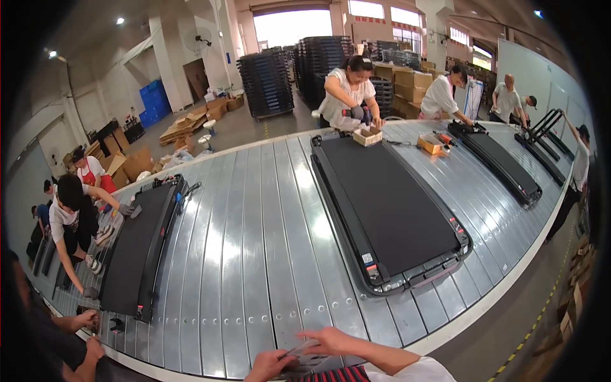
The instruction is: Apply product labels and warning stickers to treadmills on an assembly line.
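Left hand [268, 365] closed on a thin packet [309, 360], the loosely outstretched right hand [326, 342], hold unclear from here, nearer the black deck [389, 204] at one o'clock.

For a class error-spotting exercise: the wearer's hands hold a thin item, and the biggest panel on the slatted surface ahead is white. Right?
No: the head view shows the biggest panel on the slatted surface is black. The left hand and right hand hold a thin item.

The left hand [268, 367] and right hand [328, 342] hold a thin sheet [301, 347] at the near edge of the conveyor [223, 274]; a black panel [388, 200] extends toward the far edge.
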A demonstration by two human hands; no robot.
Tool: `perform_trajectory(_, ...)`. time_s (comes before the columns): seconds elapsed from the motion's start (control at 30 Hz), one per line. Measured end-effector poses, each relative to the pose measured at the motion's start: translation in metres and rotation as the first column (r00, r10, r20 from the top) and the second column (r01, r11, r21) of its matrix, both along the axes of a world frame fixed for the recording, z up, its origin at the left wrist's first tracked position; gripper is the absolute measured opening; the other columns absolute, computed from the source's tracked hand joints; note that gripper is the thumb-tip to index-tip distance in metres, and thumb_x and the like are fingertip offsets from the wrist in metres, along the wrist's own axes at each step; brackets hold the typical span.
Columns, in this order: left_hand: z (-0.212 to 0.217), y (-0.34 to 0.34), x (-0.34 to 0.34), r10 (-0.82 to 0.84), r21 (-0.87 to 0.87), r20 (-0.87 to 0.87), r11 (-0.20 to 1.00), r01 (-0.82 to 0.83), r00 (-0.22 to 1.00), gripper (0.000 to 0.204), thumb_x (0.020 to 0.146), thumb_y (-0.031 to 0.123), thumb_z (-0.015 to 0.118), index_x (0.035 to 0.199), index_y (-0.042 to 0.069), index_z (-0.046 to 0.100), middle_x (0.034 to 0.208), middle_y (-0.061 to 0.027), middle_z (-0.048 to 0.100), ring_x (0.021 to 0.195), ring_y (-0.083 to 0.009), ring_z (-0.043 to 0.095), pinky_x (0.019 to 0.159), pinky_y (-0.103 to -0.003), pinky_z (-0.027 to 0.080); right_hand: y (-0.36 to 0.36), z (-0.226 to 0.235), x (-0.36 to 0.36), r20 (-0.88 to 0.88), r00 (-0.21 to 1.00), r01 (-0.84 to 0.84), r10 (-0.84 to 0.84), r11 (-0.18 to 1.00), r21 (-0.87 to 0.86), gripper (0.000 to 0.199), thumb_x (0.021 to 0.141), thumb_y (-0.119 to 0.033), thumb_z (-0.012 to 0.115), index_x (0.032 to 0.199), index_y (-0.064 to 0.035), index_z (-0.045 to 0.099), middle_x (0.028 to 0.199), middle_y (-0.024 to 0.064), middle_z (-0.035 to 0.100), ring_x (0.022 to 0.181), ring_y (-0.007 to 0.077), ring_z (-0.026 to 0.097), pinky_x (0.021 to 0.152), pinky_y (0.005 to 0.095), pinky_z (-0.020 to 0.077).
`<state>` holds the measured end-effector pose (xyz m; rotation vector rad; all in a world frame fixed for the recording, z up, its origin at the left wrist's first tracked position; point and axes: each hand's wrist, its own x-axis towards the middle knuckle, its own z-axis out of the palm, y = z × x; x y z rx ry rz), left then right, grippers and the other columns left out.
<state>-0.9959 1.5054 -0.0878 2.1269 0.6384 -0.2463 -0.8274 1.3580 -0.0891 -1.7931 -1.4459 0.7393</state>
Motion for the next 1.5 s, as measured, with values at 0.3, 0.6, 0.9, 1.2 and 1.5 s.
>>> perform_trajectory(0.3,0.016,0.009,-0.008,-0.003,-0.109,-0.117,0.994,-0.010,0.993,0.030,0.077,0.039,0.061,0.091,0.013,0.066,0.063,-0.0060,0.062,0.057,-0.0118,0.058,0.057,-0.024,0.046,0.015,0.006,-0.010,0.052,0.998,-0.041,0.046,0.994,-0.101,0.045,0.078,-0.025,0.061,0.120,-0.0208,0.047,0.072,0.0149,0.060,0.063,0.0340,0.057,0.060,0.0391,0.0463)
perform_trajectory(0.6,-0.028,0.019,-0.033,-0.145,0.219,0.183,0.970,0.104,0.972,0.026,0.076,0.039,0.059,0.084,0.016,0.066,0.066,-0.0092,0.060,0.062,-0.0273,0.059,0.054,-0.033,0.046,0.015,0.003,-0.024,0.098,0.994,-0.038,0.036,0.999,0.014,0.041,0.077,-0.024,0.062,0.117,-0.0209,0.050,0.061,0.0141,0.056,0.058,0.0340,0.054,0.054,0.0397,0.0438)
perform_trajectory(0.9,-0.052,0.048,-0.096,-0.016,-0.016,0.113,1.000,0.018,0.994,0.026,0.078,0.033,0.060,0.088,0.010,0.064,0.068,-0.0086,0.062,0.061,-0.0185,0.058,0.058,-0.029,0.045,-0.010,0.010,-0.041,0.232,0.971,0.035,-0.061,0.993,0.114,0.039,0.077,-0.021,0.062,0.114,-0.0217,0.052,0.060,0.0145,0.055,0.056,0.0327,0.054,0.052,0.0389,0.0435)
perform_trajectory(1.2,-0.157,0.088,-0.225,0.070,0.075,-0.283,0.996,-0.051,0.957,0.036,0.077,0.043,0.058,0.091,0.010,0.064,0.072,-0.0109,0.063,0.065,-0.0219,0.060,0.061,-0.032,0.046,-0.020,0.022,-0.049,0.160,0.961,0.174,-0.224,0.945,0.278,0.038,0.077,-0.022,0.061,0.114,-0.0213,0.052,0.060,0.0113,0.057,0.053,0.0329,0.054,0.048,0.0394,0.0439)
perform_trajectory(1.5,-0.206,0.052,-0.237,0.161,-0.028,-0.195,0.985,-0.170,0.967,0.037,0.077,0.044,0.058,0.090,0.010,0.064,0.072,-0.0111,0.063,0.065,-0.0224,0.060,0.061,-0.033,0.046,-0.012,0.031,-0.080,0.258,0.962,0.038,-0.086,0.982,0.186,0.035,0.078,-0.019,0.061,0.112,-0.0182,0.052,0.073,0.0063,0.064,0.059,0.0264,0.060,0.052,0.0331,0.0478)
